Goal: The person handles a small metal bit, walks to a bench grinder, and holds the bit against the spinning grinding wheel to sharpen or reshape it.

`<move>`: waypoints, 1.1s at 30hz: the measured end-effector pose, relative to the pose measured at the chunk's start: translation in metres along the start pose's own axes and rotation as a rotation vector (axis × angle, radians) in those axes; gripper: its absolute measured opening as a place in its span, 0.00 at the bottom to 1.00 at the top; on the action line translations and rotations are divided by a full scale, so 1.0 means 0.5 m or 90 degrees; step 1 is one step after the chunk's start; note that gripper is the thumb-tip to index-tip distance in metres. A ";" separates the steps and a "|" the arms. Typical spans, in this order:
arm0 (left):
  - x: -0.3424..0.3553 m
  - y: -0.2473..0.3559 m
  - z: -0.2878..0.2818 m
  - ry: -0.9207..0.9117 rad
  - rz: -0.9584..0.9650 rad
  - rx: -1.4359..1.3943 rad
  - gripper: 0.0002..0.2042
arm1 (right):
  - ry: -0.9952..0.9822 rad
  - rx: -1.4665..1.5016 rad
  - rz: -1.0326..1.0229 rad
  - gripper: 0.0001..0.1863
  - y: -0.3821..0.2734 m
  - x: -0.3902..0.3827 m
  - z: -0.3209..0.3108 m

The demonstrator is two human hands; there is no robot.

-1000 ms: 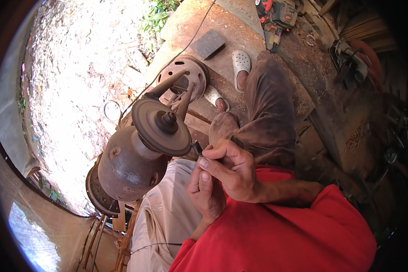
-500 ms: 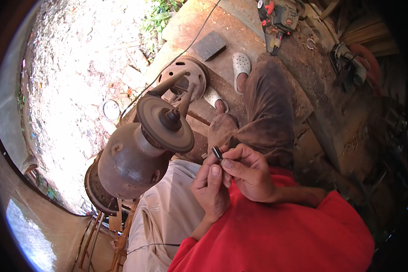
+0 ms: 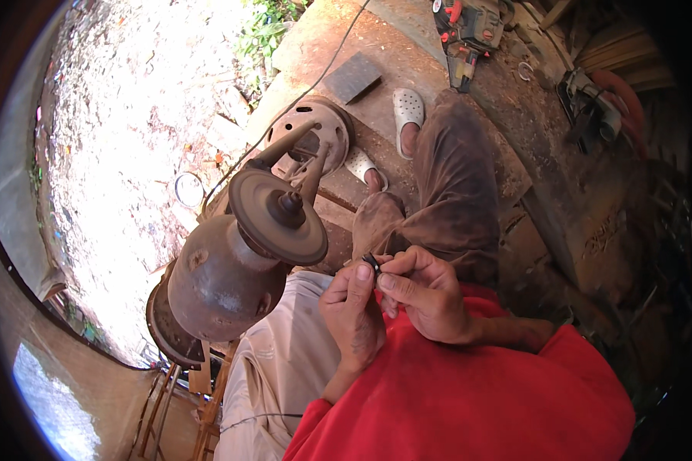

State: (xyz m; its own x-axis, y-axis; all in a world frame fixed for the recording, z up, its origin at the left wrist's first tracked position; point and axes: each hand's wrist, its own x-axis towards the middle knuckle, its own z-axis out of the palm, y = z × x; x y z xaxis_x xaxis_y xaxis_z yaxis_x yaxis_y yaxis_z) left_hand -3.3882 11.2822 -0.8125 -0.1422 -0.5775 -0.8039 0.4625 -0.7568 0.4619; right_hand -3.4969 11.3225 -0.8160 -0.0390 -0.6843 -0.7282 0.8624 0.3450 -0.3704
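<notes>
In front of my red shirt, both of my hands are drawn together around a small black cylindrical piece point(image 3: 371, 263) with a shiny light spot. The thumb and fingers of my left hand point(image 3: 354, 313) close on it from the left. My right hand point(image 3: 432, 301) pinches it from the other side, thumb against forefinger. Fingertips cover part of the piece, so its exact kind is unclear. To the left of my hands stands a bench grinder with a rounded, dusty motor housing point(image 3: 219, 278); its round grinding wheel point(image 3: 265, 203) faces up toward me.
A metal wheel rim point(image 3: 315, 115) lies beyond the grinder, with a dark cable point(image 3: 304, 88) running past. A dark rectangular block point(image 3: 352, 77) and a chainsaw point(image 3: 469, 38) rest on the ground farther off. Pale cloth point(image 3: 284, 346) spreads beside my left arm.
My left thumb has moved up onto the black piece, and the piece has tilted slightly between my fingers. My right hand has barely shifted.
</notes>
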 end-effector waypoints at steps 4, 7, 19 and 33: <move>0.002 0.001 -0.003 -0.028 -0.025 -0.034 0.13 | -0.009 -0.034 -0.029 0.05 -0.003 -0.002 0.003; 0.005 -0.001 -0.012 -0.066 -0.038 -0.029 0.16 | -0.023 -0.057 -0.053 0.04 0.000 -0.003 -0.001; 0.001 -0.014 -0.040 -0.140 0.084 -0.108 0.23 | -0.038 -0.104 -0.138 0.09 0.013 0.045 0.052; -0.007 -0.007 -0.039 -0.099 0.106 -0.078 0.24 | -0.069 -0.163 -0.188 0.07 0.022 0.059 0.061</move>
State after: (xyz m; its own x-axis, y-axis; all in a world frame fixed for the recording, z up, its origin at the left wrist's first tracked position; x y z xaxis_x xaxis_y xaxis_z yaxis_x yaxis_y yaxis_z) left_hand -3.3723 11.2925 -0.8187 -0.1835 -0.7387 -0.6486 0.5919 -0.6098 0.5270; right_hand -3.4732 11.2864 -0.8239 -0.2004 -0.8370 -0.5092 0.6680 0.2635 -0.6960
